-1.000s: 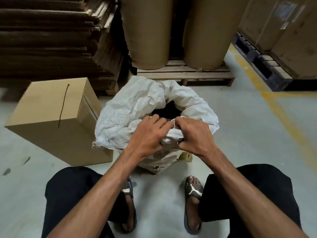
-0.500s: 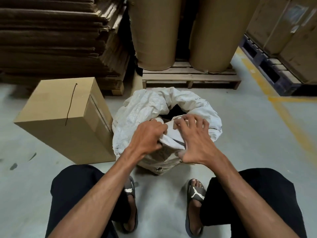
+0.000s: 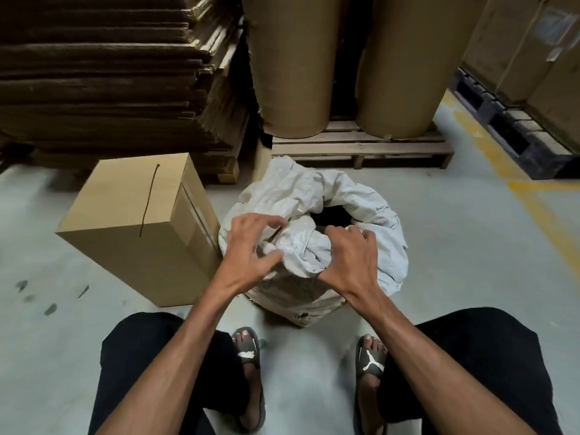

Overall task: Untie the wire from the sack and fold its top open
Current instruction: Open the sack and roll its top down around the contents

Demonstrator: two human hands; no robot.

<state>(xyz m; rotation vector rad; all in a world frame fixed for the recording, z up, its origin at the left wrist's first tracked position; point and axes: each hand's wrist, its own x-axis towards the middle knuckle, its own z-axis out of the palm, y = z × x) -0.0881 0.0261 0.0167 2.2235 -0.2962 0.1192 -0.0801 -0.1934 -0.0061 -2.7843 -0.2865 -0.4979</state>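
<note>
Head view: my right hand [image 3: 351, 259] grips the soft white woven plastic sack [image 3: 354, 196]'s rolled near rim; left hand [image 3: 248, 249] spread loosely. Limp, light fabric; I'd pinch its rim.

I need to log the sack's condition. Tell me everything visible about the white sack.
The white sack looks like woven plastic, crumpled, standing upright on the concrete floor against the cardboard box. Its mouth gapes dark, its top rolled outward. The right hand grips the near rim; the left hand hovers there, fingers spread. The lower part looks dirty and frayed.
</note>
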